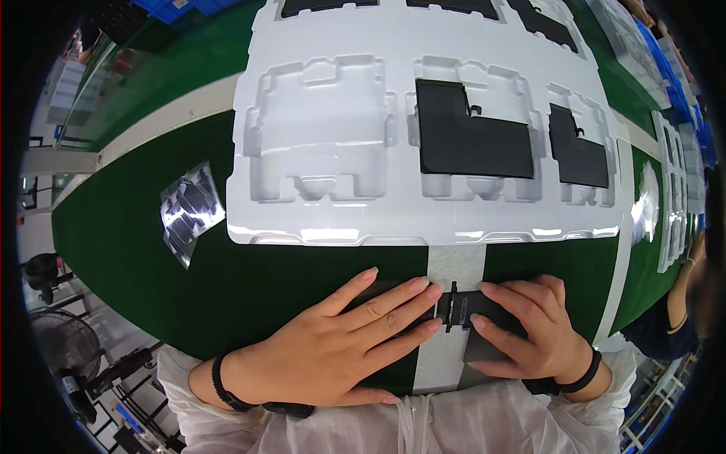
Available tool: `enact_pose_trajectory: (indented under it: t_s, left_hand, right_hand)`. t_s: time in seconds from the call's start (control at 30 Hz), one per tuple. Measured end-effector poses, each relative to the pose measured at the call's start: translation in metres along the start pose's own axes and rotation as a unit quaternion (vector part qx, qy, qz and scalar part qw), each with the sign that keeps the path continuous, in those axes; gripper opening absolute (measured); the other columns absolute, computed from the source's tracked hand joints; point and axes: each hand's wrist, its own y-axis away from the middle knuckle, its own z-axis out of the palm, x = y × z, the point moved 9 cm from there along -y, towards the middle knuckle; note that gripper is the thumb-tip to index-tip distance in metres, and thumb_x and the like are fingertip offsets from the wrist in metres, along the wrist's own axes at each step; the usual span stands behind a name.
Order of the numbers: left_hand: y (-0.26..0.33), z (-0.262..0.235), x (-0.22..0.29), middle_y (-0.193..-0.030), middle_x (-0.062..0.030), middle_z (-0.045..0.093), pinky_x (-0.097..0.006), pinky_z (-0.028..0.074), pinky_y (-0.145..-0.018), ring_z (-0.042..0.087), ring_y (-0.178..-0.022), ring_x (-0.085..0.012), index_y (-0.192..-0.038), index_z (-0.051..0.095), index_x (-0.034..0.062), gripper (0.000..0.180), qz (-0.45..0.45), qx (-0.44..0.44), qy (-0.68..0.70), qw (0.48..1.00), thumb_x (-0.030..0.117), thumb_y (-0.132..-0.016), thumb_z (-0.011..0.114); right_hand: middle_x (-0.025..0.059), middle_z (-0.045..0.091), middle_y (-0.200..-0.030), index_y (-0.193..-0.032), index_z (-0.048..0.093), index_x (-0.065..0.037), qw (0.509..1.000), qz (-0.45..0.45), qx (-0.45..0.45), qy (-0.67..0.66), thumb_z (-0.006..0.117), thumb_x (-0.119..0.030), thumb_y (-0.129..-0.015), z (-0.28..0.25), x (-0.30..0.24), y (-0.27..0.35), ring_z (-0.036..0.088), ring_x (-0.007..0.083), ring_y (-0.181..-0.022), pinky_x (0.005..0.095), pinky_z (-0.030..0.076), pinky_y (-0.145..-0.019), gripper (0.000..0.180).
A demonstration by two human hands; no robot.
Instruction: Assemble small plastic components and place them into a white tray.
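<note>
My left hand [340,340] lies flat, its fingers stretched out and pointing right, over a dark flat piece that it largely hides. My right hand [533,321] is bent over a flat dark-grey part [484,344], with fingertips on its upper side and the thumb near its lower edge. Between my hands a narrow black strip [452,306] with small end tabs stands across the pale band of the table. Beyond my hands, a white moulded tray [310,223] holds flat black L-shaped parts, one in the middle pocket [473,144] and another to its right [578,155].
A clear plastic bag [193,212] with dark strips lies left of the tray on the green table [136,204]. Another clear bag [646,200] is at the right, near more white trays [669,197]. A person's arm [684,291] shows at the right edge. A fan [64,344] stands at the left.
</note>
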Motion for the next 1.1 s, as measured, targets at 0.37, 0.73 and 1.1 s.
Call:
enact_pose_trajectory:
  t_s: [0.37, 0.73, 1.1]
  left_hand:
    - [-0.001, -0.008, 0.0, -0.141, -0.0128, 0.035, -0.047, 0.01, -0.109, 0.031, -0.132, -0.0234, -0.13, 0.045, 0.0055, 0.072, 0.002, 0.02, 0.019, 1.0, 0.053, -0.077, 0.057]
    - [-0.011, -0.022, 0.021, -0.09, -0.0049, 0.048, -0.031, 0.039, -0.07, 0.049, -0.081, -0.0196, -0.093, 0.055, 0.0055, 0.031, 0.036, 0.215, -0.172, 0.961, 0.024, -0.072, 0.067]
    - [-0.015, -0.019, 0.01, -0.073, -0.0084, 0.049, -0.032, 0.039, -0.061, 0.05, -0.066, -0.0244, -0.078, 0.049, 0.0045, 0.008, 0.049, 0.264, -0.069, 0.961, 0.008, -0.08, 0.056]
  right_hand:
    - [0.0166, 0.053, -0.119, -0.102, 0.063, -0.007, 0.999, -0.01, -0.022, 0.047, 0.07, -0.033, -0.063, -0.001, -0.006, -0.001, 0.052, 0.0261, -0.098, 0.0371, 0.037, -0.078, 0.048]
    - [0.0191, 0.049, -0.121, -0.105, 0.06, -0.003, 0.999, -0.035, -0.01, 0.027, 0.069, -0.033, -0.067, -0.002, -0.012, 0.002, 0.048, 0.0303, -0.102, 0.0414, 0.037, -0.081, 0.049]
    - [0.0198, 0.047, -0.122, -0.105, 0.058, -0.002, 0.996, -0.068, 0.005, 0.055, 0.069, -0.031, -0.069, -0.005, -0.018, 0.003, 0.047, 0.0342, -0.103, 0.045, 0.035, -0.084, 0.048]
